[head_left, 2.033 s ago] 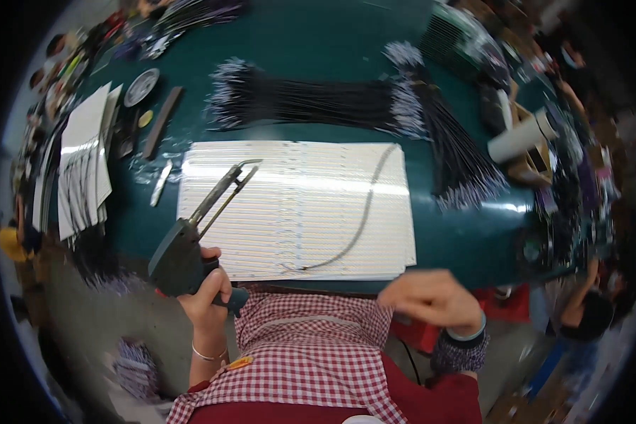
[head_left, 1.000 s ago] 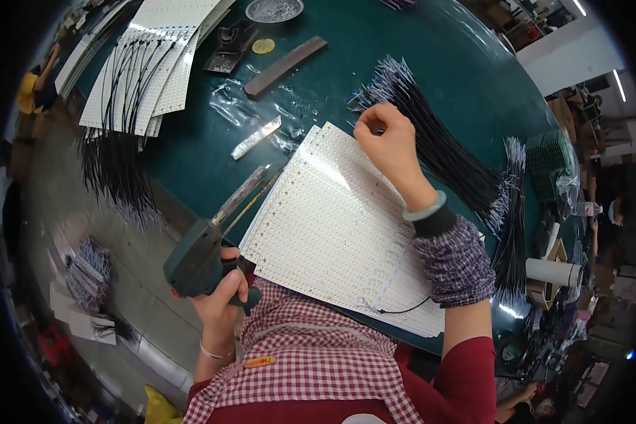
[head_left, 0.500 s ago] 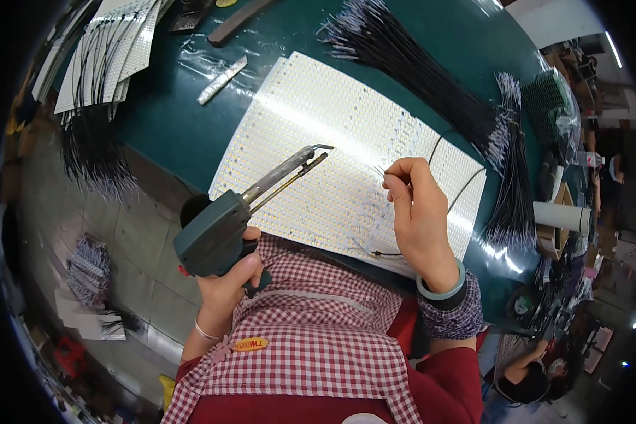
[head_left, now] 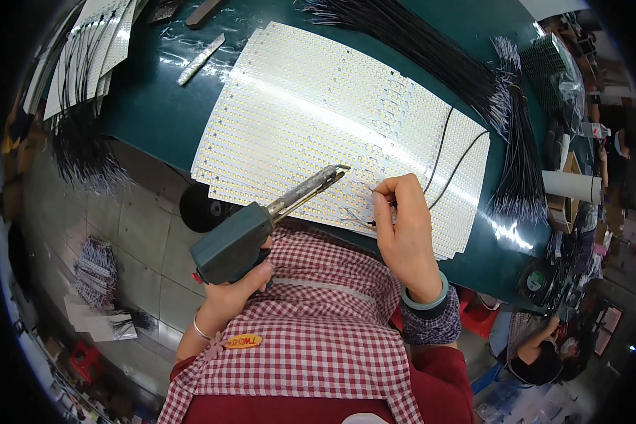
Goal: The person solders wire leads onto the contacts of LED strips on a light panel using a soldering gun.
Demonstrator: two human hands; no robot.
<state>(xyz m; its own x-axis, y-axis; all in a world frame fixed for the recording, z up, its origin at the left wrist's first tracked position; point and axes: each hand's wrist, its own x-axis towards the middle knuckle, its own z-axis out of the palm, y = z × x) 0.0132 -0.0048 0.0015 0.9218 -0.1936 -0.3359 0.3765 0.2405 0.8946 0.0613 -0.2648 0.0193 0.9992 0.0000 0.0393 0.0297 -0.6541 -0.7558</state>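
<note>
Boards (head_left: 318,124) are stacked on the green table (head_left: 148,95), just past twelve o'clock from the apron (head_left: 297,353).

From the stack's middle, at seven o'clock, a soldering gun (head_left: 226,244) is gripped in the left hand (head_left: 237,286), its tip pointed toward two o'clock over the boards; whether they are touched by it cannot be told. At five o'clock, the right hand (head_left: 406,226) is narrowed, thumb and forefinger pinched on a thin wire (head_left: 439,147), partly hidden. Another black wire (head_left: 465,154) is seen beside it. One wire bundle (head_left: 417,49) is laid at one o'clock, another at three, and a silver strip (head_left: 201,60) at ten.
</note>
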